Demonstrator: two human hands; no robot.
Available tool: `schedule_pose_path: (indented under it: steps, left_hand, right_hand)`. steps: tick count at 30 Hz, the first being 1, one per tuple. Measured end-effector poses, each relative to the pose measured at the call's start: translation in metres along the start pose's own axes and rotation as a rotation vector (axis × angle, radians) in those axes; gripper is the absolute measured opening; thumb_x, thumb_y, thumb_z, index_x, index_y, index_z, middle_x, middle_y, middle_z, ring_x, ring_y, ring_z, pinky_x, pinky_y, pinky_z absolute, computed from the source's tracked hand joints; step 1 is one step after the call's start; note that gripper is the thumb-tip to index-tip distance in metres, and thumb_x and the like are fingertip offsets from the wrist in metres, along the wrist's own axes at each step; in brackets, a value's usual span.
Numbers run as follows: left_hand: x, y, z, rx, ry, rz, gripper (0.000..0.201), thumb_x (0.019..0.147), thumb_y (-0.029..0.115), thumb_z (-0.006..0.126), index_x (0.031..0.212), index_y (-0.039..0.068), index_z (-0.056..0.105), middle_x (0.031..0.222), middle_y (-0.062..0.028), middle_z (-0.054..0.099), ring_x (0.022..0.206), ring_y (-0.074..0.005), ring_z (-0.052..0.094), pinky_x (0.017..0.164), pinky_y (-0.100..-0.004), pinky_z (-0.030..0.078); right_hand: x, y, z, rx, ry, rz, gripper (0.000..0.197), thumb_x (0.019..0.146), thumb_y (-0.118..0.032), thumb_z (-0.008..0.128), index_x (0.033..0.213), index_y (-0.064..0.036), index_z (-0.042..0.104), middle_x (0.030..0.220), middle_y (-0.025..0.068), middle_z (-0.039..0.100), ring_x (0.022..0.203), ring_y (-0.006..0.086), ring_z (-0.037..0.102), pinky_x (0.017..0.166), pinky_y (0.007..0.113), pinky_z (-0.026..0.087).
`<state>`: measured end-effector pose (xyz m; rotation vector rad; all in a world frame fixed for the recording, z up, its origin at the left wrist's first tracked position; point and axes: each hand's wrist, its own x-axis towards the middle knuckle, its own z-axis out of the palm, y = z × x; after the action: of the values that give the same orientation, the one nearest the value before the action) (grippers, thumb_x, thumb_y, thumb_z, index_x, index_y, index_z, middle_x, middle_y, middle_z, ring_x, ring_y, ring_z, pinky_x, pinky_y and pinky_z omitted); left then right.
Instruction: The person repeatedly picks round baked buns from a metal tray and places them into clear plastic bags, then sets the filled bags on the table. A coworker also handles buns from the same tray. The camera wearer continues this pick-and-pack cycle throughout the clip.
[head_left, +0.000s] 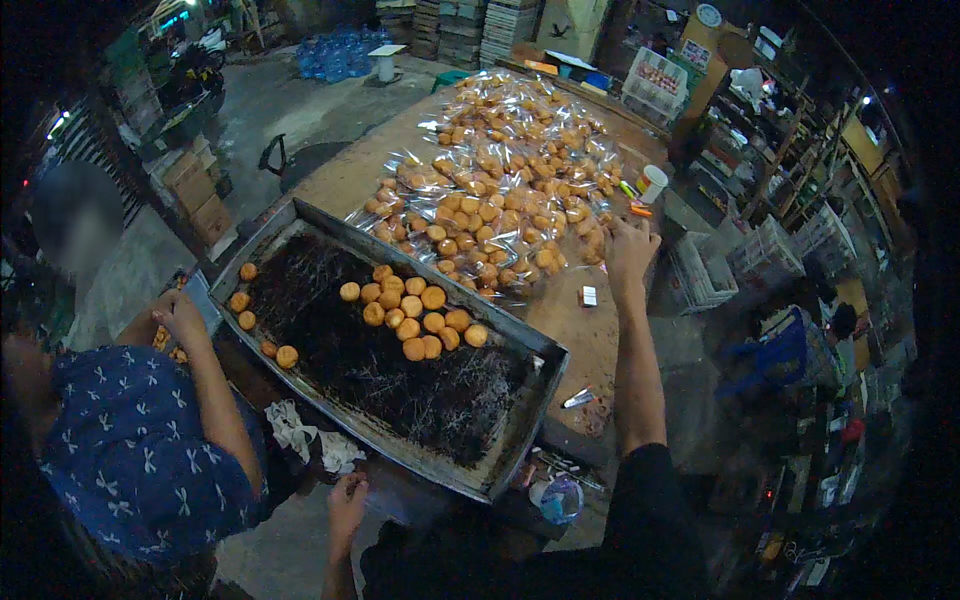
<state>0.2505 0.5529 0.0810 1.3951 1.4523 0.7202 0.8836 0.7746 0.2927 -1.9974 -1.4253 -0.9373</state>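
My right hand [630, 252] is stretched over the right side of the table, its fingers bent down at the edge of a heap of clear plastic bags [490, 210] filled with round golden-brown buns. Whatever those fingers hold, if anything, is hidden. Below the front edge of a large dark baking tray [420, 400], my left hand [347, 505] hangs with curled fingers; I cannot make out anything in it. Beside it lies a crumpled whitish cloth [342, 452]. Loose buns [408, 303] sit in the tray, mostly in a cluster in the middle, with several along its left side.
At the left, a co-worker in a blue patterned shirt [140, 450] has a hand [180, 315] by the tray's end. A white cup [652, 183], an orange marker [640, 210] and a small white box [588, 297] are on the table [560, 330]. Crates [700, 270] stand right.
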Motion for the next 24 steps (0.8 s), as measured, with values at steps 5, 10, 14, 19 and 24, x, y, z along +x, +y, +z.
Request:
schedule_pose_path:
  steps: [5, 10, 14, 19, 24]
  left_hand:
    - [-0.008, 0.010, 0.016, 0.424, 0.017, 0.056, 0.054, 0.084, 0.021, 0.080, 0.129, -0.001, 0.061, 0.125, -0.0227, 0.060, 0.112, -0.0398, 0.061, 0.095, -0.0487, 0.051]
    - [-0.007, 0.028, 0.036, 0.708, 0.055, 0.162, 0.066, 0.080, 0.025, 0.084, 0.133, -0.003, 0.057, 0.139, -0.0236, 0.048, 0.128, -0.0436, 0.046, 0.104, -0.0539, 0.045]
    - [0.000, 0.031, 0.042, 0.699, 0.100, 0.162, 0.060, 0.082, 0.024, 0.083, 0.129, -0.003, 0.059, 0.138, -0.0207, 0.049, 0.128, -0.0423, 0.045, 0.106, -0.0530, 0.043]
    - [0.004, 0.033, 0.037, 0.680, 0.117, 0.248, 0.044, 0.080, 0.020, 0.083, 0.117, 0.004, 0.065, 0.128, -0.0178, 0.055, 0.122, -0.0397, 0.051, 0.104, -0.0514, 0.042]
    - [0.012, 0.027, 0.030, 0.534, 0.112, 0.172, 0.042, 0.083, 0.015, 0.081, 0.119, 0.005, 0.061, 0.112, -0.0197, 0.068, 0.106, -0.0406, 0.065, 0.088, -0.0506, 0.049]
  right_hand:
    - [0.010, -0.017, 0.102, -0.127, -0.692, -0.229, 0.012, 0.087, -0.019, 0.067, 0.094, -0.0125, 0.075, 0.086, 0.0159, 0.074, 0.106, 0.0395, 0.064, 0.100, 0.062, 0.039]
    - [-0.029, -0.073, 0.122, 0.095, -0.629, -0.391, 0.027, 0.087, -0.027, 0.072, 0.110, -0.0130, 0.073, 0.113, 0.0181, 0.071, 0.118, 0.0424, 0.059, 0.104, 0.069, 0.035]
    - [-0.035, -0.118, 0.092, 0.420, -0.465, -0.238, 0.028, 0.087, -0.028, 0.076, 0.108, -0.0107, 0.072, 0.121, 0.0192, 0.066, 0.120, 0.0433, 0.057, 0.100, 0.059, 0.043]
    - [-0.101, -0.167, 0.044, 0.603, -0.715, -0.247, 0.037, 0.092, -0.025, 0.070, 0.127, -0.0133, 0.065, 0.101, 0.0179, 0.070, 0.087, 0.0410, 0.071, 0.074, 0.050, 0.058]
    - [-0.163, -0.208, 0.054, 0.225, -0.911, -0.396, 0.042, 0.098, -0.025, 0.063, 0.139, -0.0223, 0.056, 0.099, 0.0205, 0.067, 0.086, 0.0404, 0.072, 0.072, 0.048, 0.060]
